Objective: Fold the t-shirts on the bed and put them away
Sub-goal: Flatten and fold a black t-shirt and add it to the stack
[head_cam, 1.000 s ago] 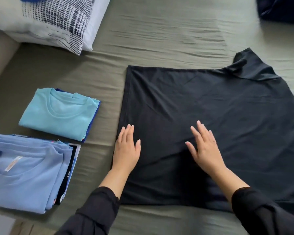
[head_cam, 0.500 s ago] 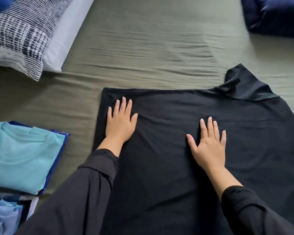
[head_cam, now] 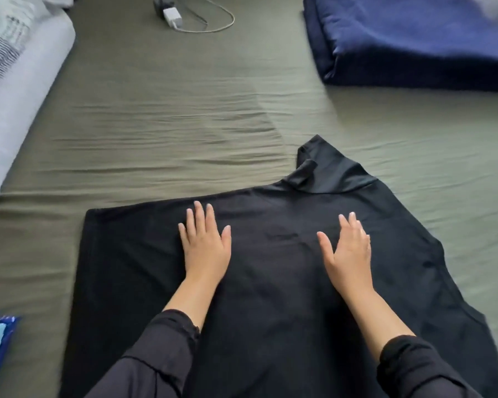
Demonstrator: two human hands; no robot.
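Both hands slid farther up black t-shirt (head_cam: 270, 282), fingers (head_cam: 200, 216) flat atop.

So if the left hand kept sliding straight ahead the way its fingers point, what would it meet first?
The left hand lies flat on the black t-shirt, fingers pointing up the bed. It would first cross the shirt's far edge, then bare green sheet. The charger and cable lie far beyond, roughly in line.
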